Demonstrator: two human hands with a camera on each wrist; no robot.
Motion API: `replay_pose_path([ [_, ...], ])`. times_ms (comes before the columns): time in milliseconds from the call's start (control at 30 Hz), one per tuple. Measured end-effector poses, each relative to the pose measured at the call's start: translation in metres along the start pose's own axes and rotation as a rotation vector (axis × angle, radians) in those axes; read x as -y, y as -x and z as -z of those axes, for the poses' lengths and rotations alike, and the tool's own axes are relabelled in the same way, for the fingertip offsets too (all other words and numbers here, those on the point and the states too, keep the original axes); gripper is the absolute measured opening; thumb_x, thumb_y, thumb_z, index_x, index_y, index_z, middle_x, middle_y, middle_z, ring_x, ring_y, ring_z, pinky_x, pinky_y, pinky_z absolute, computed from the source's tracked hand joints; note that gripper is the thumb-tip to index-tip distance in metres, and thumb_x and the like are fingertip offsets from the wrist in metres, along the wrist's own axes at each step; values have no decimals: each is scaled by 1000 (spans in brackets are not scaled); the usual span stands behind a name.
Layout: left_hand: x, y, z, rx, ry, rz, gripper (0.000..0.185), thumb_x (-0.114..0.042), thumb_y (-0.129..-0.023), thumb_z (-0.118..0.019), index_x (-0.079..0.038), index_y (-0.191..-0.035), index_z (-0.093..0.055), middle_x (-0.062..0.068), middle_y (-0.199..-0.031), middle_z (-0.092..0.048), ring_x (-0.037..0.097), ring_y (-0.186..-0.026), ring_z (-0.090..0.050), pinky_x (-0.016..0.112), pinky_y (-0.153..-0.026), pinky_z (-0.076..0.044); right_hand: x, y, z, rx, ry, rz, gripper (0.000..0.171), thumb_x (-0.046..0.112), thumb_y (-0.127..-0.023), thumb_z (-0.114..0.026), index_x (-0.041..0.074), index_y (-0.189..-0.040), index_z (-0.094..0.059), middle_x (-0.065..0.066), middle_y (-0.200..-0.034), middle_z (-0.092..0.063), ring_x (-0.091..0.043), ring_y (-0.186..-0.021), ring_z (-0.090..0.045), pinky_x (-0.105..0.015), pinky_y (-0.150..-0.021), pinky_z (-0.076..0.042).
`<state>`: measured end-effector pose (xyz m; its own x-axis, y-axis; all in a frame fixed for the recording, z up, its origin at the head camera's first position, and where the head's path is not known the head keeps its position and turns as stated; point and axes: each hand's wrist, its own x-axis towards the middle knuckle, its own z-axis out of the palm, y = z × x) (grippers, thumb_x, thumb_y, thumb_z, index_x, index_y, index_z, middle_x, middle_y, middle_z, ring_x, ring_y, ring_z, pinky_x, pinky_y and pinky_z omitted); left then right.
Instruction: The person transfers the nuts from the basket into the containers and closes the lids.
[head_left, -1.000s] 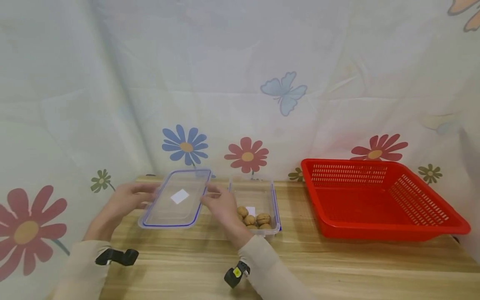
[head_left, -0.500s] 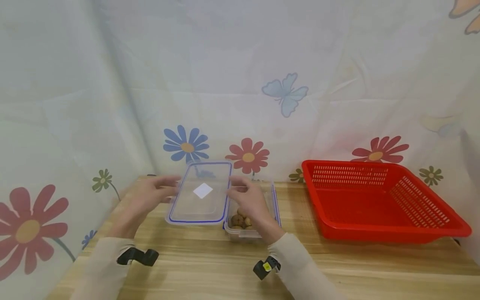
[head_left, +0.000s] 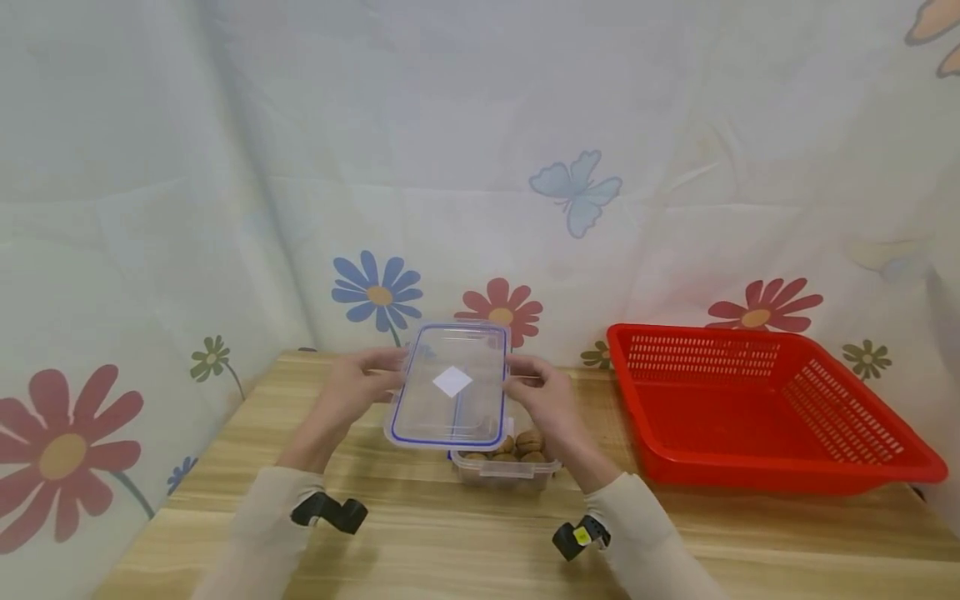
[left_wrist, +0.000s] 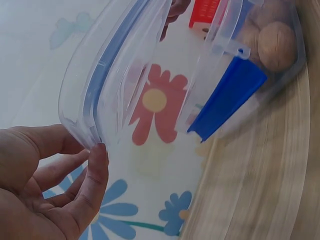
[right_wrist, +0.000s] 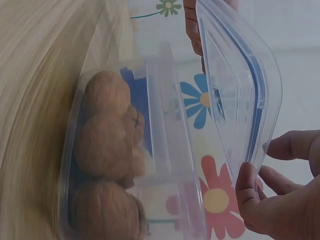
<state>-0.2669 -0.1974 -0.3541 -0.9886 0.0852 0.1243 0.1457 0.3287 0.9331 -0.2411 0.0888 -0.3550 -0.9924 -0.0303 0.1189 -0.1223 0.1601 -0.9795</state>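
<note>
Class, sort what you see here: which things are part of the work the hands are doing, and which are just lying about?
In use:
- clear lid, held at its edges by left hand and right hand
- clear box beneath it
- walnuts in the box

Lying about:
- red basket
- wooden table
- flowered cloth

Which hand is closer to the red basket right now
The right hand. It grips the right edge of the clear lid, on the side facing the red basket. The left hand grips the lid's far edge, with the lid between it and the basket.
</note>
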Motion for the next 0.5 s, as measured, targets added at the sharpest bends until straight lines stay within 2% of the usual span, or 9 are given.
replay_pose_path([
  [267, -8, -5, -26, -13, 72, -15, 42, -4, -98, -71, 4, -139, -66, 25, -126, -70, 31, -106, -71, 38, -84, -66, -3, 0, 24, -47, 76, -63, 38, 9, -102, -67, 4, -139, -67, -16, -135, -67, -34, -117, -63, -48, -107, -56],
  [500, -13, -9, -43, -25, 110, -20, 42, -4, -97, -72, 2, -138, -68, 24, -125, -70, 32, -107, -72, 38, -85, -66, 0, -2, 40, -41, 34, -115, 38, 9, -103, -64, 3, -141, -66, -19, -135, -65, -35, -117, -61, -49, -110, -52],
])
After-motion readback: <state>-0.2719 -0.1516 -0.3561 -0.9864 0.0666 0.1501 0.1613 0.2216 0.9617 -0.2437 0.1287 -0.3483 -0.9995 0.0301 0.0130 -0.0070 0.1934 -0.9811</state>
